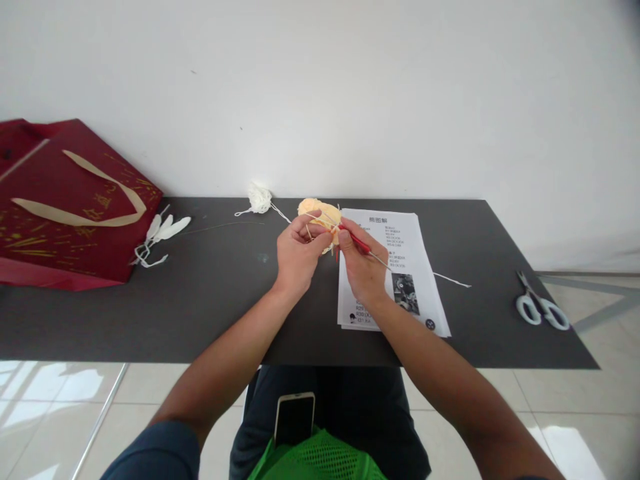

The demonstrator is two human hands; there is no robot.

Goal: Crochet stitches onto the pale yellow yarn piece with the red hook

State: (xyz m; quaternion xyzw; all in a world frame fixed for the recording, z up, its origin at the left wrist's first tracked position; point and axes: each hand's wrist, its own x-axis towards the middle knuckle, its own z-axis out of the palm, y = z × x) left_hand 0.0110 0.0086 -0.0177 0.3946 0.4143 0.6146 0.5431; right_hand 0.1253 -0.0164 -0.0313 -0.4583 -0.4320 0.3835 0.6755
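Note:
My right hand (364,263) is closed around a crochet hook (358,241) with a red handle and a metal shaft. My left hand (299,252) is pinched just beside the hook's tip, with yarn over its raised forefinger; what lies between the fingertips is small and partly hidden. A strand of white yarn (281,213) runs to this hand from a white yarn ball (260,198) by the wall. Directly behind both hands sits a pale yellow yarn ball (313,206). Under my right hand lie printed pattern sheets (425,293) with text and a picture.
Scissors (537,308) with pale handles lie near the table's right end. On the left stands a dark red gift bag (75,207), with white pieces and loose yarn ends (165,230) beside it. A phone (295,419) and green mesh (320,457) are at my lap.

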